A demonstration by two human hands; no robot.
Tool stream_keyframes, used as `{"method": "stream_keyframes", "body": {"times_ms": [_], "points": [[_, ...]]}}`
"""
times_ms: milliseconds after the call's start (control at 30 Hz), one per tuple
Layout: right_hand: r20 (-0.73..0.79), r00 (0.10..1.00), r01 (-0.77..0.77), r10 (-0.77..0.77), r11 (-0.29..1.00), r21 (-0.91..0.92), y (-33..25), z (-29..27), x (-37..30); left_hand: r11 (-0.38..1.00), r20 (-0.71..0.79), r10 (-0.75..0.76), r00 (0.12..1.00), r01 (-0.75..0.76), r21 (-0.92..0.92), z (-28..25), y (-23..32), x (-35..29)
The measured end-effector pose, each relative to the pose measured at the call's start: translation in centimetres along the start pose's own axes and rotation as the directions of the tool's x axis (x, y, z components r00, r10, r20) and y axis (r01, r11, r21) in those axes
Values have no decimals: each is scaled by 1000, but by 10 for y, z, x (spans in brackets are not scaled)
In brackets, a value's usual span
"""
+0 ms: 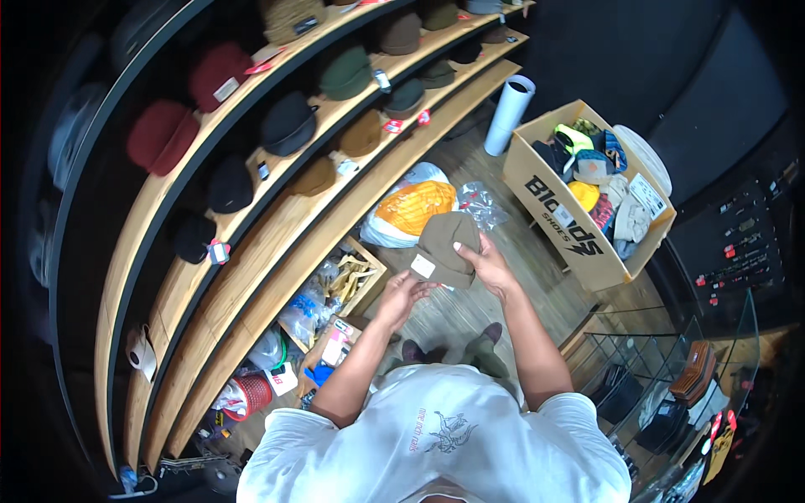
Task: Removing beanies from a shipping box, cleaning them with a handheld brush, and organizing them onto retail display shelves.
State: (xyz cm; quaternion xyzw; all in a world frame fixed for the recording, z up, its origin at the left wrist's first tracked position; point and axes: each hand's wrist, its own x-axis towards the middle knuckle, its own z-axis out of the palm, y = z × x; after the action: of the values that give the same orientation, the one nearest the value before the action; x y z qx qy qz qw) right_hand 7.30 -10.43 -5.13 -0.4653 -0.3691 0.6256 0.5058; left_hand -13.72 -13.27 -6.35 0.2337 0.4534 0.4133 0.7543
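A brown-olive knit beanie [447, 239] with a white label patch on its folded cuff is held out in front of my chest. My right hand [490, 261] grips its right side, the thumb lying across the knit and the other fingers mostly hidden at the far side. At the cuff's lower left corner, below the white patch, my left hand [404, 295] pinches the edge, with the fingertips partly under the fabric. A small bit of a tag shows beneath the cuff between the two hands.
Curved wooden shelves [243, 277] on the left carry rows of beanies and caps. A cardboard box [549, 189] full of hats stands at the far right, beside a white paper roll [510, 116]. Bags [411, 210] lie on the floor ahead; a glass case [671, 335] holds wallets near right.
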Motion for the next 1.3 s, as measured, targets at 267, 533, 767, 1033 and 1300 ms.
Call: {"method": "stream_keyframes", "body": {"times_ms": [267, 533, 767, 1033, 1300], "points": [[134, 940, -337, 314, 918, 208, 44, 91, 7, 709, -67, 635, 770, -546, 446, -103, 7, -29], [212, 758, -652, 617, 732, 200, 118, 105, 23, 68, 147, 684, 715, -264, 962, -146, 20, -46], [254, 614, -787, 747, 603, 130, 220, 101, 55, -6, 305, 477, 824, -343, 939, -215, -25, -1], [189, 584, -812, 790, 565, 146, 379, 99, 71, 28, 347, 292, 891, -371, 928, -301, -47, 49], [96, 666, -742, 740, 642, 194, 479, 132, 71, 122, 333, 233, 914, -367, 922, -390, -45, 63]]}}
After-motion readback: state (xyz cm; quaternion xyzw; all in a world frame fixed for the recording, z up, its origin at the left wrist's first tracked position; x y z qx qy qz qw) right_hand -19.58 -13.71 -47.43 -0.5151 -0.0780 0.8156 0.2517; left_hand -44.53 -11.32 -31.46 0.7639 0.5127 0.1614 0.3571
